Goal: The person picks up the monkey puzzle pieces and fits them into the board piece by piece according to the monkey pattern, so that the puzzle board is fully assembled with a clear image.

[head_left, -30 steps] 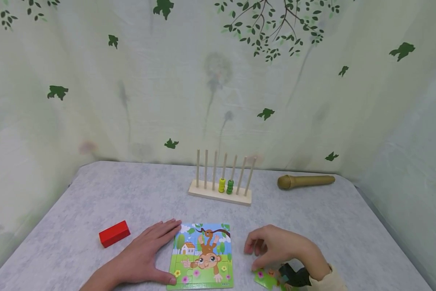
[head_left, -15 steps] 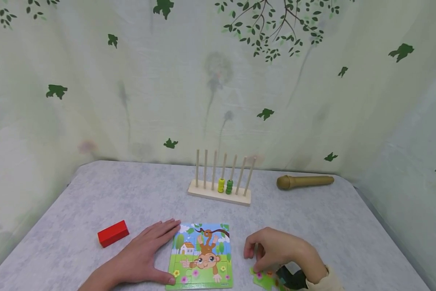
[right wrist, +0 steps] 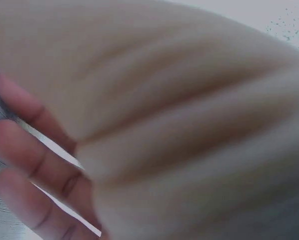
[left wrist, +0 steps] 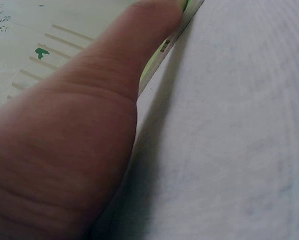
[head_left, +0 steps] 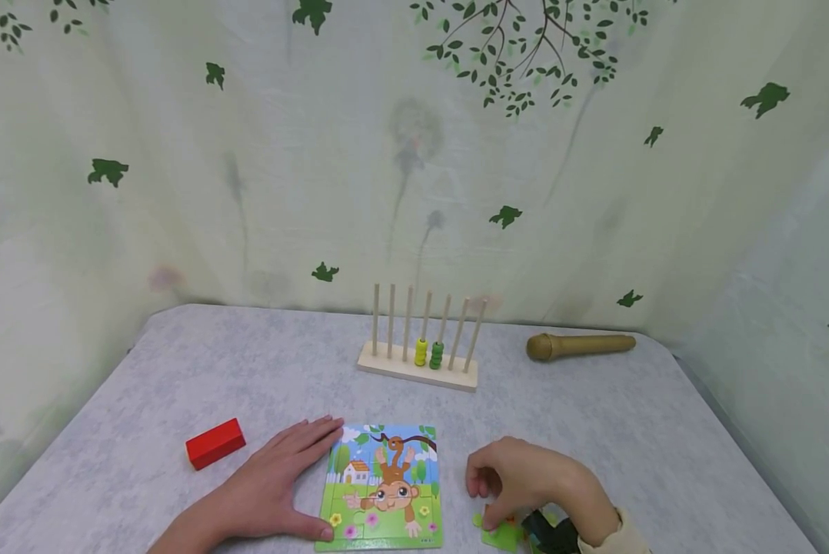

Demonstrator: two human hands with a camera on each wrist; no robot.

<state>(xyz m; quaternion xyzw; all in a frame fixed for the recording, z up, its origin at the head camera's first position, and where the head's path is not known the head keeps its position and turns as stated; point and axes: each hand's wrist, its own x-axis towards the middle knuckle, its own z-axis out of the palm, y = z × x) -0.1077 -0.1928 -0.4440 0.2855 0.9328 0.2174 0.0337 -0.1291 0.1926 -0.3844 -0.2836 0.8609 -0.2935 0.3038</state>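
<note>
A nearly square jigsaw puzzle (head_left: 395, 485) with a monkey picture lies flat on the table. Along its left side rests my left hand (head_left: 272, 485), fingers extended toward the top corner and thumb over the lower left corner. In the left wrist view the thumb (left wrist: 109, 65) reaches the puzzle's edge. To the right of the puzzle, my right hand (head_left: 525, 481) bends over loose green puzzle pieces (head_left: 503, 537), its thumb tip touching one. Part of the pieces is hidden under the hand and wrist camera. Loosely bent fingers (right wrist: 34, 160) show in the right wrist view.
A red block (head_left: 216, 444) lies left of the left hand. Behind the puzzle stands a wooden peg rack (head_left: 417, 371) with yellow and green beads. A brown wooden microphone-shaped toy (head_left: 580, 345) lies at the back right. A leaf-printed curtain encloses the grey table (head_left: 283, 369).
The right hand has shifted slightly lower over the loose pieces, and its thumb now covers the pink flower seen earlier. My left hand and the puzzle have stayed put.
</note>
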